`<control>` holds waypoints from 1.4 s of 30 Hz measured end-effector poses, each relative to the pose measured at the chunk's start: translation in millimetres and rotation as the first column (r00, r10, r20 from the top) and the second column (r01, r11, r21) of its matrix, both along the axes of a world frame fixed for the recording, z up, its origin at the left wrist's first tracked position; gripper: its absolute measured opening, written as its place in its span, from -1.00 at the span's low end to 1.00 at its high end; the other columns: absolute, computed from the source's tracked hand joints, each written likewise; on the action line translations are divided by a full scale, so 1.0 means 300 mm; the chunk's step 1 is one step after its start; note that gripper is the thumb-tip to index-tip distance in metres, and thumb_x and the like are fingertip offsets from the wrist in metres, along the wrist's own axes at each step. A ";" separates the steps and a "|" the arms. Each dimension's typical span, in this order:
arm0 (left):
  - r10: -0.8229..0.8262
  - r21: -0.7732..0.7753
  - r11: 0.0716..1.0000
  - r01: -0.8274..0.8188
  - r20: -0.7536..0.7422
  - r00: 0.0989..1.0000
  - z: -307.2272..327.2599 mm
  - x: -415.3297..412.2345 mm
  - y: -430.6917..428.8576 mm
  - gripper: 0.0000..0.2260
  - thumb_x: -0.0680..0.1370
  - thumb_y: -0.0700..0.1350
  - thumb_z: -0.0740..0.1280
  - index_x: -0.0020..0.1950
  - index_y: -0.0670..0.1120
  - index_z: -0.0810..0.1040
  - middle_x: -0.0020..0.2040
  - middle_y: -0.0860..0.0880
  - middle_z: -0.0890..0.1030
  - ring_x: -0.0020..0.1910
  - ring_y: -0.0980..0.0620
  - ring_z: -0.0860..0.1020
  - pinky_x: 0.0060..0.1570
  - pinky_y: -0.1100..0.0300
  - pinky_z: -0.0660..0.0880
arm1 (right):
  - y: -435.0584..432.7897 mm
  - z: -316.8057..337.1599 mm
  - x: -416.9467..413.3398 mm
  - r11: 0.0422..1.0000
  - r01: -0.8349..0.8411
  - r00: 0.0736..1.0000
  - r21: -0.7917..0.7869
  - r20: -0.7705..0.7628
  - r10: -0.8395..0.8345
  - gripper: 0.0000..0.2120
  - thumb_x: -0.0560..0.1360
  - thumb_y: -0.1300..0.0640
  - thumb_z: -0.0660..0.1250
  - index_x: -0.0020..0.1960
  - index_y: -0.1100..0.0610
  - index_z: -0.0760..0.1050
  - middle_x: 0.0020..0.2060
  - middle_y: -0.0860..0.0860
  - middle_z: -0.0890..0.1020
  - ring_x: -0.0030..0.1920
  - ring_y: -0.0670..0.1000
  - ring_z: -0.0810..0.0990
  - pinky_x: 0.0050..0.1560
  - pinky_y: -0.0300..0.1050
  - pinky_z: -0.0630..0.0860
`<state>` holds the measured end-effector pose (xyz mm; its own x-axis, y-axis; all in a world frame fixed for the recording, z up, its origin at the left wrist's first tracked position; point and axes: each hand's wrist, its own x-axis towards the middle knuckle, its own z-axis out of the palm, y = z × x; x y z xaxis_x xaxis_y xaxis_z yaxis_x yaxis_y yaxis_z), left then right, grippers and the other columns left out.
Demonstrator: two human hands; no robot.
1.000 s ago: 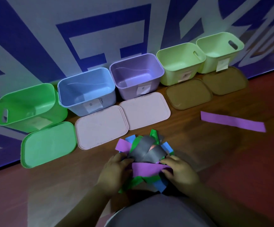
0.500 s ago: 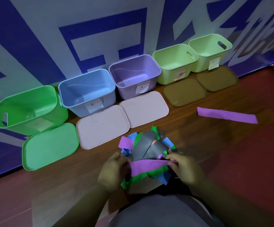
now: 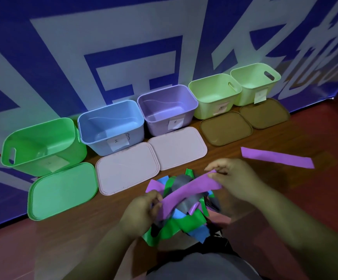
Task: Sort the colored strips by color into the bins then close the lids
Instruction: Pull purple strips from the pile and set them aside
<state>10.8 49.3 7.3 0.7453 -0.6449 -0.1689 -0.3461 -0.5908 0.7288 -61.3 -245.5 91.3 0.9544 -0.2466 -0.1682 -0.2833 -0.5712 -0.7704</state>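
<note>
Fingers of left hand (image 3: 142,211) and right hand (image 3: 236,180) pinch the two ends of a purple strip (image 3: 188,190), just above the pile (image 3: 184,225) near the front edge of the floor (image 3: 73,235); loose neighbours could cling and drop wrongly into the purple bin (image 3: 160,124).

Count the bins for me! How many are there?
5, in a row against the wall. From the left: green bin, blue bin, purple bin, first pale bin, last pale bin. All open; none seems hidden.
</note>
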 end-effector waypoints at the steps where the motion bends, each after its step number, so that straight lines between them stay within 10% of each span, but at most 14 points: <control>1: -0.013 -0.006 1.000 0.013 -0.013 1.000 0.023 0.013 -0.017 -0.89 0.58 -0.10 0.33 -0.09 0.10 0.47 -0.29 0.17 0.52 -0.28 0.20 0.47 -0.23 0.22 0.39 | -0.021 0.009 0.007 1.000 0.018 1.000 -0.002 0.009 -0.018 -0.84 0.47 0.20 0.46 -0.03 -0.05 0.66 -0.13 -0.14 0.71 -0.07 -0.17 0.66 0.00 -0.14 0.61; 10: -0.106 -0.070 0.994 0.087 -0.333 0.937 0.103 0.092 -0.236 -0.66 0.49 -0.30 0.37 0.12 0.11 0.54 -0.12 0.00 0.59 -0.22 0.16 0.53 -0.18 0.25 0.48 | -0.301 0.063 0.030 0.978 0.205 0.977 0.033 0.051 -0.207 -0.85 0.45 0.17 0.48 -0.01 -0.04 0.66 -0.13 -0.11 0.65 -0.09 -0.13 0.63 -0.14 -0.32 0.46; 19: -0.062 0.048 0.996 0.077 -0.253 0.965 0.034 0.166 -0.621 -0.77 0.50 -0.21 0.40 0.00 0.13 0.55 -0.25 0.19 0.58 -0.32 0.21 0.51 -0.20 0.25 0.50 | -0.736 -0.102 -0.070 0.935 0.347 0.937 0.073 0.022 -0.349 -0.71 0.45 0.28 0.48 -0.17 -0.13 0.61 -0.18 -0.14 0.70 -0.11 -0.17 0.65 -0.03 -0.22 0.52; 27: -0.066 -0.005 0.998 0.066 -0.233 0.970 -0.038 0.215 -1.056 -0.77 0.52 -0.21 0.44 0.03 0.12 0.64 -0.03 0.14 0.68 -0.01 0.19 0.61 0.05 0.37 0.47 | -1.108 -0.274 -0.198 0.887 0.446 0.891 -0.116 -0.035 -0.453 -0.86 0.44 0.29 0.47 -0.07 0.09 0.67 -0.15 -0.03 0.71 -0.19 -0.17 0.61 -0.18 -0.50 0.39; 37: -0.145 0.165 0.970 0.178 -0.195 0.970 -0.136 0.285 -1.459 -0.81 0.48 -0.23 0.42 0.07 -0.07 0.60 -0.06 0.03 0.64 -0.10 0.03 0.57 -0.16 0.58 0.34 | -1.354 -0.432 -0.294 0.797 0.534 0.806 -0.281 -0.115 -0.581 -0.96 0.44 0.21 0.46 -0.10 0.16 0.65 -0.16 0.13 0.71 -0.14 0.17 0.66 -0.21 -0.14 0.41; 42: -0.176 0.280 0.932 0.230 -0.205 0.963 -0.158 0.281 -1.571 -0.71 0.34 0.03 0.26 0.06 0.14 0.49 -0.10 0.05 0.61 -0.14 0.00 0.57 -0.23 0.27 0.38 | -1.417 -0.451 -0.281 0.757 0.575 0.763 -0.309 -0.131 -0.633 -0.92 0.43 0.25 0.45 -0.09 0.14 0.67 -0.13 0.13 0.71 -0.10 0.18 0.66 -0.21 -0.22 0.29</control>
